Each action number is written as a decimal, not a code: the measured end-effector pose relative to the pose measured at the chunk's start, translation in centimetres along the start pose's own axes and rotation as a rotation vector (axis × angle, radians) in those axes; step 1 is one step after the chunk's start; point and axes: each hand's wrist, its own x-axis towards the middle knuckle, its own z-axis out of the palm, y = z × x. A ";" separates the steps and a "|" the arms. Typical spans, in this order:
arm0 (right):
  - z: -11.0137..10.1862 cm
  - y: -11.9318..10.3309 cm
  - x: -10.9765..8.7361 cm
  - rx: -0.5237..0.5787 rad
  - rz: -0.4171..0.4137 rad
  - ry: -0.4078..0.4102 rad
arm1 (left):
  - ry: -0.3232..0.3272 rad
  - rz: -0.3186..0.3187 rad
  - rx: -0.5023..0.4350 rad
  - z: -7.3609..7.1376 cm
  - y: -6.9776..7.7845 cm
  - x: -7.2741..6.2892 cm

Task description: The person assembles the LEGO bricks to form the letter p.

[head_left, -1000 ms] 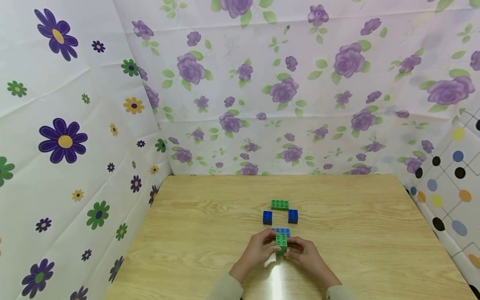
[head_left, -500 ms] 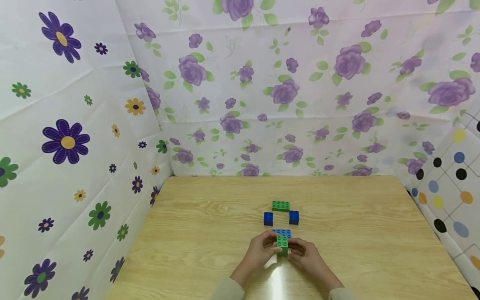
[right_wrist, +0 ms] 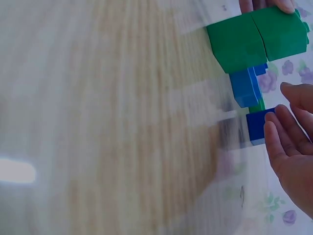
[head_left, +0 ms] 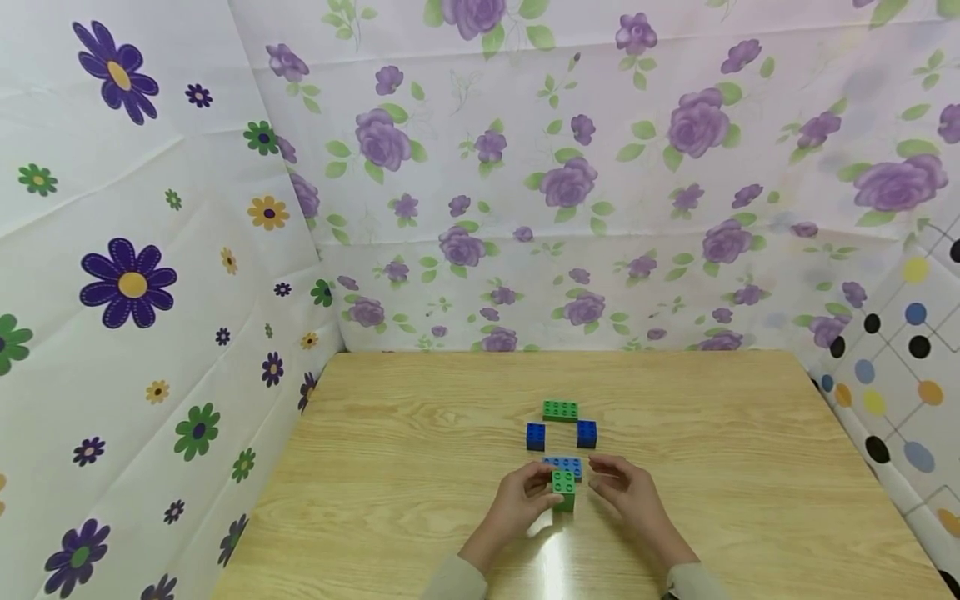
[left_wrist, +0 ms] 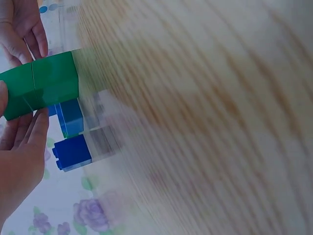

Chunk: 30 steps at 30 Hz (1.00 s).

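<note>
A stack of two green toy bricks, with the seam between them plain in the left wrist view, stands upright on the table. My left hand pinches its upper part between thumb and fingers. To the right, my right hand is apart from the stack, holding nothing, its fingers relaxed and slightly bent. Just behind the stack lies a lighter blue brick, partly covered by the green bricks and my left fingers. In the right wrist view a dark blue brick appears past my right fingertips, partly hidden.
Farther back, two small dark blue bricks stand side by side with a gap, the left blue brick and the right blue brick. Behind them lies a long green brick. The wooden table meets flower-patterned cloth at its back edge.
My right hand has let go of the green stack and moved off to the right. The left hand and the stack have stayed in nearly the same place.
</note>
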 end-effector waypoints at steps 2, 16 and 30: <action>0.0 0.5 0.5 0.000 -0.027 -0.007 | -0.004 0.000 -0.001 -0.1 0.0 -0.1; 1.8 1.8 2.7 0.005 -0.103 -0.087 | -0.005 -0.024 0.022 0.1 -0.5 0.0; 2.7 1.6 3.2 -0.171 -0.133 -0.051 | -0.004 0.001 0.027 0.0 -0.2 -0.2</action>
